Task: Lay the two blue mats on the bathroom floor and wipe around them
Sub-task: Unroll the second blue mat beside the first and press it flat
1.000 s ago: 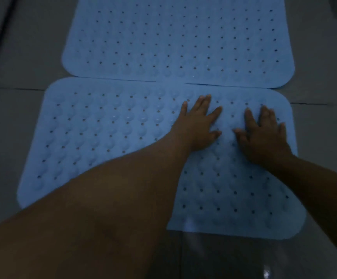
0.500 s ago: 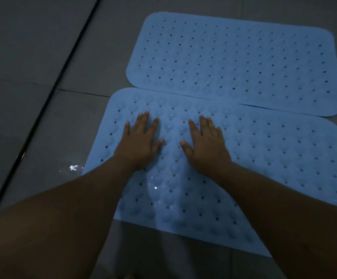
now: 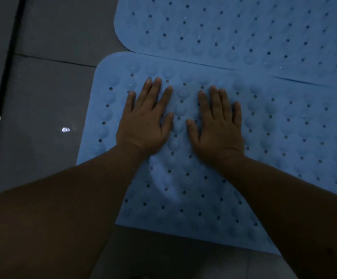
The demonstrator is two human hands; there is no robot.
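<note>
Two blue rubber mats with holes and round bumps lie flat on the dark tiled floor. The near mat (image 3: 284,137) fills the middle of the view; the far mat (image 3: 244,33) lies just behind it, their long edges touching. My left hand (image 3: 145,119) presses flat on the near mat close to its left end, fingers straight and spread. My right hand (image 3: 218,123) presses flat beside it, a small gap between the thumbs. Both forearms reach in from the bottom and hide part of the mat's near edge.
Grey floor tiles (image 3: 48,109) surround the mats, with a dark joint line (image 3: 0,109) running along the left. A small bright reflection (image 3: 65,129) shows on the tile left of the near mat.
Both hands have slid left along the near mat, from its right part to near its left end. The view has closed in on the hands.
</note>
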